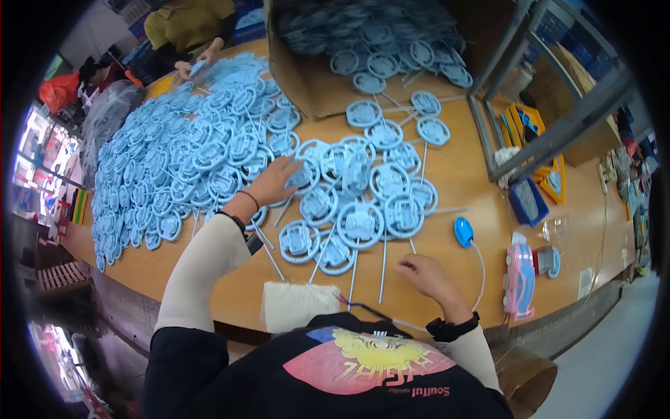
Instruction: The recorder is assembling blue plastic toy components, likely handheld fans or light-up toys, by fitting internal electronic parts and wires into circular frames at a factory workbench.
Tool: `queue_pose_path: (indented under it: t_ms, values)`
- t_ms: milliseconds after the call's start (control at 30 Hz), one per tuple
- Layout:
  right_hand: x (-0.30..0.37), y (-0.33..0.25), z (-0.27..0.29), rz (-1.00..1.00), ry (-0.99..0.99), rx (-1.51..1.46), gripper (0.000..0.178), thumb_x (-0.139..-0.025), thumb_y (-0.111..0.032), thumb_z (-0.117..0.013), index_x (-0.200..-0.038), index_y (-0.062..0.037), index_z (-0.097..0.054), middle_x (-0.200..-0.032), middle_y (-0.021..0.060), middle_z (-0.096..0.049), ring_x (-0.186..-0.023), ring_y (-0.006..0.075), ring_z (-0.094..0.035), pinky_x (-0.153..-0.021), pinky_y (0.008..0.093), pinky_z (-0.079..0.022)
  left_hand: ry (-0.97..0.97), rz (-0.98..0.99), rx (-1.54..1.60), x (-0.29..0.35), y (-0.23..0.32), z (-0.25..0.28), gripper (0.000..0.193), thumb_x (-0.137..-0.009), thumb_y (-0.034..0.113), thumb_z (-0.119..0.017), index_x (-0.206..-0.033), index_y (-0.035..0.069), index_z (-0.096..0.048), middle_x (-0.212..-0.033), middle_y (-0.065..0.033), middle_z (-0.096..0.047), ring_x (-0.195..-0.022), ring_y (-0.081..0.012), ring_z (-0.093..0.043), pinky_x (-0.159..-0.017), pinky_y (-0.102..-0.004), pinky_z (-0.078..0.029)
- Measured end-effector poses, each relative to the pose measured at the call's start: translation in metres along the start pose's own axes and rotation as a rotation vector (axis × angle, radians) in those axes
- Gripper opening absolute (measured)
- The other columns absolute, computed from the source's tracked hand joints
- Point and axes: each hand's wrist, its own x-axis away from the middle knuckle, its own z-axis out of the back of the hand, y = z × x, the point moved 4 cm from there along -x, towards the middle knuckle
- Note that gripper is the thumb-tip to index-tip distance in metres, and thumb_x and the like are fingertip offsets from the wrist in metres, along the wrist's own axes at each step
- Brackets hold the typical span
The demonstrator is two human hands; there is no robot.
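Observation:
My left hand [275, 183] reaches in from the left, its fingers stretched out against the edge of a light-blue plastic ring-shaped piece [307, 177]. Several such pieces, each a round frame with a moulded centre and some with a thin stick, overlap in a loose group in front of me; one whole piece [360, 222] lies near its front. On the bare wood to the right of the sticks rests my right hand [427, 276], fingers curled in, with nothing showing between them. A stick [382, 271] lies just left of it.
A large heap of the same pieces [174, 160] covers the table's left. Behind stands a cardboard box [289, 77] full of them. A white pad [296, 306], blue oval device with a cord [463, 232], pink toy car [520, 279] and metal frame [481, 133] surround me. A co-worker's hands [199, 61] work far left.

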Motion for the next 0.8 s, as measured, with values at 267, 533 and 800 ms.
queue_pose_path:
  t_ms: [267,533,800]
  values:
    - [0.045,-0.018,-0.075,0.225,-0.164,0.232,0.031,-0.074,-0.030,-0.067,-0.086,-0.0036,-0.057,-0.080,0.0140,-0.059,-0.077,0.0308,-0.058,-0.065,0.0381,-0.046,0.150,0.497,0.253,-0.034,-0.011,-0.010,0.085,-0.064,0.054,-0.067,-0.125,0.001,-0.041,-0.118,-0.0269,-0.048,-0.110,-0.0378,-0.047,-0.093,-0.0398,-0.039]
    - [0.064,-0.018,-0.103,0.264,-0.024,0.225,0.023,-0.076,-0.022,-0.063,-0.088,-0.0051,-0.053,-0.085,0.0142,-0.056,-0.081,0.0334,-0.055,-0.068,0.0412,-0.044,-0.046,0.579,0.659,0.009,-0.025,-0.009,0.063,-0.062,0.045,-0.073,-0.103,-0.002,-0.059,-0.090,-0.0138,-0.064,-0.075,-0.0240,-0.063,-0.065,-0.0351,-0.051]
    - [0.071,-0.043,-0.056,0.280,0.020,-0.066,0.016,-0.080,-0.016,-0.056,-0.090,-0.0038,-0.054,-0.085,0.0154,-0.057,-0.080,0.0338,-0.055,-0.065,0.0400,-0.044,0.026,0.589,1.452,0.105,0.036,0.002,0.018,-0.085,0.022,-0.058,-0.093,0.005,-0.055,-0.080,-0.0032,-0.061,-0.067,-0.0130,-0.061,-0.058,-0.0260,-0.051]
